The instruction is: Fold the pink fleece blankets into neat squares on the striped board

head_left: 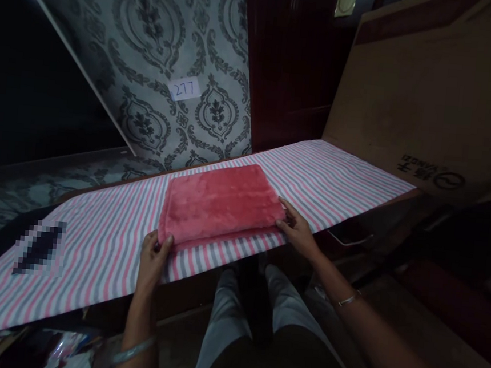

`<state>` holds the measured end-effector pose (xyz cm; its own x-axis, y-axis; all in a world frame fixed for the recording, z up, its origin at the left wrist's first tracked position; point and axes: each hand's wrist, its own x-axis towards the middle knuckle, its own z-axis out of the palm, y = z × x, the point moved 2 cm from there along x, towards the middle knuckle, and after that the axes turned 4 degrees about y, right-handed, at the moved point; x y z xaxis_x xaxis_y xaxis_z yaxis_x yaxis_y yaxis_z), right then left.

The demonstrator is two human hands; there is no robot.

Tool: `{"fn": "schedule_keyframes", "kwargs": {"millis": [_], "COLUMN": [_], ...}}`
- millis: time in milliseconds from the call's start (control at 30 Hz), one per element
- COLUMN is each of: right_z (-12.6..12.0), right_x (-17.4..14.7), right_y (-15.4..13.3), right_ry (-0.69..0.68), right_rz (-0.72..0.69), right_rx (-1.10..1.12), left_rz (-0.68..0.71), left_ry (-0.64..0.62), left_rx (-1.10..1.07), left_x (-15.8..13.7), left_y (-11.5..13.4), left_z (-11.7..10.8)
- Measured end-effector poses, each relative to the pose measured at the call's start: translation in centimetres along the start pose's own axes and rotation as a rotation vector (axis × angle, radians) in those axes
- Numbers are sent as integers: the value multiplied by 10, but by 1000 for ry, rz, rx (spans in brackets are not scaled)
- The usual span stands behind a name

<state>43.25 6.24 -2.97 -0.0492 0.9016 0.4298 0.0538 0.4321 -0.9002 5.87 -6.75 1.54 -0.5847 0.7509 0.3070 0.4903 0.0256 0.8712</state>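
A plush coral-pink cloth (222, 202), folded into a flat rectangle, lies on a striped sheet (111, 241). What kind of fuzzy cloth it is, I cannot make out for sure. My left hand (153, 259) pinches its near left corner, thumb on top and fingers curled at the side. At the near right corner, my right hand (297, 228) grips the edge between thumb and fingers. Along the near side a lower layer of the fold shows between the two hands.
A large cardboard box (391, 93) stands at the back right. Behind the table are patterned wallpaper (154, 44) with a paper label (185, 88) and a dark red door (292, 68). A blurred dark object (40, 249) lies on the sheet at left. Plastic-wrapped items (65, 351) sit below.
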Motion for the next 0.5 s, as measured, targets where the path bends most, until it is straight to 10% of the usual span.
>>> {"fn": "schedule_keyframes", "kwargs": {"millis": [500], "right_z": [-7], "right_x": [1], "right_y": [5], "right_ry": [-14], "right_rz": [27], "right_rx": [60], "left_rz": [-65], "left_ry": [10], "left_rx": [-80], "left_x": [3], "left_y": [-7], "left_z": [-5]}}
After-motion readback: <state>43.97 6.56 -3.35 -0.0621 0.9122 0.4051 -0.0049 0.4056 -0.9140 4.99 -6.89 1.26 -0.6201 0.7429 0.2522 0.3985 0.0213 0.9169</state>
